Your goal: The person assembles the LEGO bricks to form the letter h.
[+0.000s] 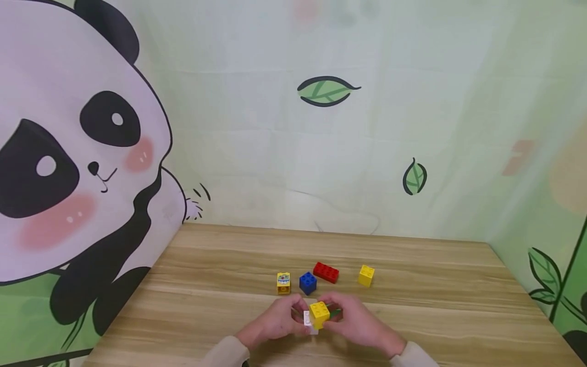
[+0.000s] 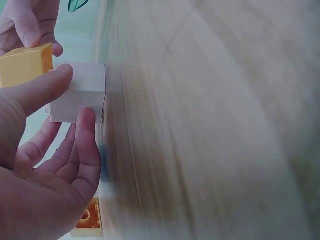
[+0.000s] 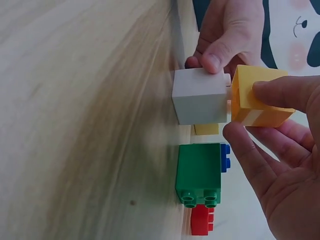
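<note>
My left hand (image 1: pixel 285 318) holds a white building brick (image 2: pixel 82 92) between thumb and fingers, low over the table. With my right hand (image 1: pixel 352 321) I pinch a yellow brick (image 3: pixel 260 95) by its sides. This yellow brick sits right at the white brick's studs, some of which still show between the two in the right wrist view. Whether they are joined I cannot tell. Beside them on the table is a green brick (image 3: pixel 199 170), mostly hidden behind my right fingers in the head view.
Beyond my hands lie a yellow brick with a printed face (image 1: pixel 284 283), a blue brick (image 1: pixel 308 283), a red brick (image 1: pixel 326 272) and another yellow brick (image 1: pixel 366 275). They rest on a wooden table (image 1: pixel 220 260), with a panda-print cloth (image 1: pixel 257 153) behind it.
</note>
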`<state>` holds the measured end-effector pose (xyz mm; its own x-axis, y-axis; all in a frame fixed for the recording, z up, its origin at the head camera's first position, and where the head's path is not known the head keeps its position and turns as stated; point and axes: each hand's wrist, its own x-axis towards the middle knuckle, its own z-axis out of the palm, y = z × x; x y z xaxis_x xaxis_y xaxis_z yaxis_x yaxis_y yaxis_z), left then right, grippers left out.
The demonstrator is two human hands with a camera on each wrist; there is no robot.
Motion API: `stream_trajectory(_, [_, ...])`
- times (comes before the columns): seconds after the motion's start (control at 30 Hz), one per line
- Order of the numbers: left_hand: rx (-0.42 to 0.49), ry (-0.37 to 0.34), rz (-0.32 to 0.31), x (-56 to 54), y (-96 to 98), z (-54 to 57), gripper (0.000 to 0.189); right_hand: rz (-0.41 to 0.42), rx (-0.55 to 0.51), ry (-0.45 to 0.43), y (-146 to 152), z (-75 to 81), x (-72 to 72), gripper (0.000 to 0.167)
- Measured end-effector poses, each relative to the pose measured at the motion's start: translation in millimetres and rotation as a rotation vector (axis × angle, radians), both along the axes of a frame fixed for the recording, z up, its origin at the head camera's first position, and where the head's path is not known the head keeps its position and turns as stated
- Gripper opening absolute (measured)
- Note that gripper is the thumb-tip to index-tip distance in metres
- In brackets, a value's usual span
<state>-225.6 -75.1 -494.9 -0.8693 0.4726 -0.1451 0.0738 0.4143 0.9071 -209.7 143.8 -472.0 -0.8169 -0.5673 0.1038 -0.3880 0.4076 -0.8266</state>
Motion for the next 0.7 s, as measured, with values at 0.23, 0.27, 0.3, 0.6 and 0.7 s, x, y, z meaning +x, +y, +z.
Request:
stream_trajectory(0.23, [0.019,-0.004,0.009,-0.9,0.8,-1.6,0.033,-0.014,0.017,0.004,-1.5,0.0,-0.1,0.041])
stream_trajectory(0.27, [0.022,-0.002,0.011,-0.8,0.8,-1.7,0.033,-0.021,0.014,-0.001,-1.7,0.7,-0.5,0.042])
stream_trajectory(0.3, [0.023,0.0,0.012,-0.7,0.8,-1.6,0.034,-0.028,0.009,-0.004,-2.0,1.3,-0.9,0.042])
stream_trajectory(0.6, [-0.001,-0.005,0.01,-1.1,-0.9,-0.9,0.034,-0.032,0.05,0.048,-5.2,0.2,-4.7,0.041])
stream_trajectory(0.7, [0.014,0.007,0.002,-0.2,-2.4,-2.4,0.033,-0.02,0.06,0.075,-5.3,-1.4,-5.2,0.042])
